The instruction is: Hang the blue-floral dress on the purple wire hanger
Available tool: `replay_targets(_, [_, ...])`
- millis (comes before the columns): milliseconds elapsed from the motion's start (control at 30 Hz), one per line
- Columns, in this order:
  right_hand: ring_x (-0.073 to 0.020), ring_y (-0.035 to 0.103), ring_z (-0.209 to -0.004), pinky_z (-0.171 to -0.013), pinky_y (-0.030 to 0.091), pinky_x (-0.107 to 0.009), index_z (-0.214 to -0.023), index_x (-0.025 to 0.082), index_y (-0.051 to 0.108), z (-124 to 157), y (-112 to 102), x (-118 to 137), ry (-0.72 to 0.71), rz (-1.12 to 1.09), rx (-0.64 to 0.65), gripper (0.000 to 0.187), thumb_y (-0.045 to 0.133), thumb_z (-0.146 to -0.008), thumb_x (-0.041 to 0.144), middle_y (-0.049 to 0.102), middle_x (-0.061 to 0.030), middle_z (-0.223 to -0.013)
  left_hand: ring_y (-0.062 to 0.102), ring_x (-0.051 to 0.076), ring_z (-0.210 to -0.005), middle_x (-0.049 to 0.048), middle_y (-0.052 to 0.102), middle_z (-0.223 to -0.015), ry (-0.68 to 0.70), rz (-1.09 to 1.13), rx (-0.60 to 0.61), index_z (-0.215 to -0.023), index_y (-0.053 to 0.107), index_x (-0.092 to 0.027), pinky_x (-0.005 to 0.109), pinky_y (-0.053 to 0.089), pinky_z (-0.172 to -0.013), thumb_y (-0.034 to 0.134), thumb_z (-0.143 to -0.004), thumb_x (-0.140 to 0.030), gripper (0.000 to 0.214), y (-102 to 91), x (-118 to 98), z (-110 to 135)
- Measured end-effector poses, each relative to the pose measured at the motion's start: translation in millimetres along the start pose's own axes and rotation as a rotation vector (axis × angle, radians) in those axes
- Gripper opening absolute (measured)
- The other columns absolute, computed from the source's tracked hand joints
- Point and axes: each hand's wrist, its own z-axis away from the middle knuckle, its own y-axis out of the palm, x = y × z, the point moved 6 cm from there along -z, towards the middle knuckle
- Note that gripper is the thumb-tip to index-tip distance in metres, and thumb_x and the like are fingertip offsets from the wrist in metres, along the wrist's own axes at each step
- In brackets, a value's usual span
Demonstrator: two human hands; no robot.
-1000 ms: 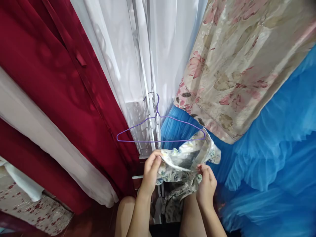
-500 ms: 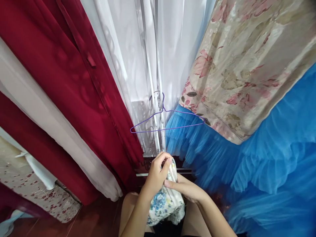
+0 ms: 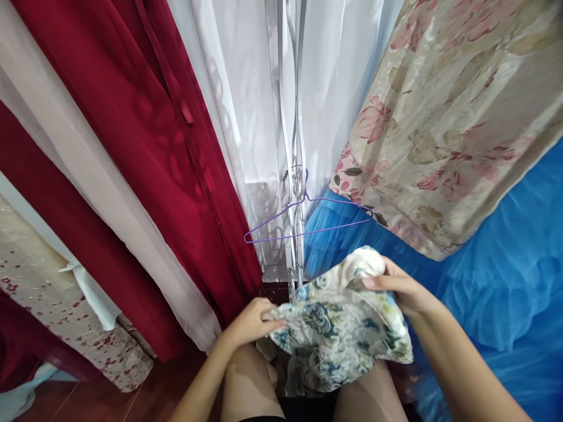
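A floral garment [image 3: 338,334], white with blue and green flowers, is stretched between both hands above my knees. My left hand [image 3: 251,321] pinches its left edge, fingers closed on the cloth. My right hand [image 3: 402,288] grips its upper right edge, fingers closed too. Just above the garment an empty purple wire hanger [image 3: 308,220] hangs from a thin white rail or cord in front of the sheer white curtain [image 3: 272,117].
A dark red dress [image 3: 132,146] hangs at the left, with a beige spotted fabric [image 3: 65,305] lower left. A beige cloth with pink flowers [image 3: 448,135] hangs at the upper right over a blue tulle skirt [image 3: 505,293]. A wooden floor [image 3: 132,398] shows below.
The garment was off the hanger and bunched between both hands half a second ago; now my hands have moved apart and spread it wide. The hanger hangs empty.
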Motion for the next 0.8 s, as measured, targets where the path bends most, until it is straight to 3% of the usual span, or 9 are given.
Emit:
replay_targets(67, [-0.0217, 0.063, -0.063, -0.060, 0.050, -0.032, -0.085, 0.016, 0.072, -11.4, -10.3, 13.5, -0.066, 0.153, -0.011, 0.034, 0.085, -0.060, 0.034, 0.072, -0.0075, -0.077, 0.058, 0.020, -0.076, 0.0048, 0.063, -0.074, 0.053, -0.241, -0.109, -0.064, 0.069, -0.018, 0.031, 0.043, -0.077, 0.071, -0.084, -0.047, 0.036, -43.1, 10.9, -5.8])
replay_targets(200, [-0.0196, 0.060, -0.067, -0.065, 0.048, -0.031, -0.105, 0.017, 0.071, -50.4, -23.9, 27.6, -0.333, 0.697, -0.116, 0.042, 0.080, -0.068, 0.033, 0.073, -0.0064, -0.089, 0.060, 0.027, -0.106, 0.0077, 0.070, -0.105, 0.050, -0.487, -0.386, -0.086, 0.078, -0.025, 0.044, 0.037, -0.103, 0.067, -0.084, -0.036, 0.015, -134.4, 14.0, -16.5])
replay_targets(267, [-0.0176, 0.056, -0.062, -0.066, 0.046, -0.031, -0.127, 0.017, 0.065, -74.0, -27.3, 27.2, -0.446, 0.958, -0.211, 0.057, 0.075, -0.073, 0.033, 0.074, -0.0068, -0.096, 0.057, 0.028, -0.116, 0.0080, 0.070, -0.116, 0.068, -0.508, -0.447, -0.101, 0.077, -0.026, 0.047, 0.034, -0.108, 0.058, -0.090, -0.032, 0.023, -164.4, 5.0, -26.1])
replay_targets(333, [-0.0183, 0.056, -0.062, -0.067, 0.045, -0.031, -0.137, 0.017, 0.060, -97.5, -29.3, 19.8, -0.448, 1.106, -0.250, 0.059, 0.068, -0.080, 0.030, 0.075, -0.0083, -0.097, 0.055, 0.029, -0.123, 0.0094, 0.069, -0.124, 0.102, -0.496, -0.498, -0.110, 0.074, -0.024, 0.048, 0.033, -0.110, 0.052, -0.093, -0.032, 0.028, -181.8, -8.9, -38.4])
replay_targets(467, [-0.0237, 0.067, -0.080, -0.070, 0.044, -0.028, -0.105, 0.017, 0.076, -119.9, -27.0, 3.2, -0.402, 1.169, -0.251, 0.032, 0.056, -0.080, 0.015, 0.077, -0.0104, -0.091, 0.059, 0.027, -0.118, 0.0122, 0.068, -0.126, 0.205, -0.367, -0.546, -0.115, 0.066, -0.019, 0.041, 0.041, -0.105, 0.046, -0.095, -0.030, 0.031, -182.9, -46.7, -63.7])
replay_targets(533, [-0.0241, 0.068, -0.080, -0.068, 0.043, -0.027, -0.090, 0.018, 0.077, -114.5, -23.5, -5.0, -0.400, 1.162, -0.245, 0.028, 0.052, -0.079, 0.012, 0.077, -0.0093, -0.084, 0.063, 0.024, -0.110, 0.0107, 0.069, -0.120, 0.237, -0.307, -0.522, -0.115, 0.063, -0.018, 0.037, 0.045, -0.100, 0.046, -0.094, -0.026, 0.028, -171.4, -67.4, -74.0])
replay_targets(600, [-0.0236, 0.069, -0.079, -0.068, 0.045, -0.027, -0.088, 0.017, 0.077, -100.7, -19.2, -13.3, -0.425, 1.091, -0.181, 0.029, 0.050, -0.079, 0.012, 0.077, -0.0078, -0.082, 0.063, 0.023, -0.109, 0.0093, 0.068, -0.118, 0.273, -0.286, -0.519, -0.116, 0.060, -0.019, 0.034, 0.046, -0.098, 0.048, -0.092, -0.023, 0.027, -158.5, -88.3, -80.8])
replay_targets(700, [-0.0226, 0.069, -0.081, -0.074, 0.049, -0.029, -0.112, 0.017, 0.075, -70.5, -22.1, -15.8, -0.532, 0.950, -0.142, 0.043, 0.050, -0.078, 0.013, 0.077, -0.0061, -0.090, 0.059, 0.023, -0.120, 0.0098, 0.063, -0.127, 0.389, -0.306, -0.600, -0.119, 0.061, -0.020, 0.034, 0.044, -0.103, 0.050, -0.087, -0.017, 0.034, -144.7, -116.2, -83.8])
replay_targets(800, [-0.0203, 0.063, -0.066, -0.068, 0.048, -0.030, -0.152, 0.017, 0.045, -43.9, -51.6, -0.6, -0.615, 0.934, -0.433, 0.075, 0.057, -0.078, 0.017, 0.073, -0.0019, -0.079, 0.062, 0.022, -0.112, 0.0075, 0.068, -0.118, 0.421, -0.305, -0.660, -0.112, 0.066, -0.019, 0.032, 0.045, -0.099, 0.047, -0.082, -0.011, 0.036, -138.8, -126.2, -85.7])
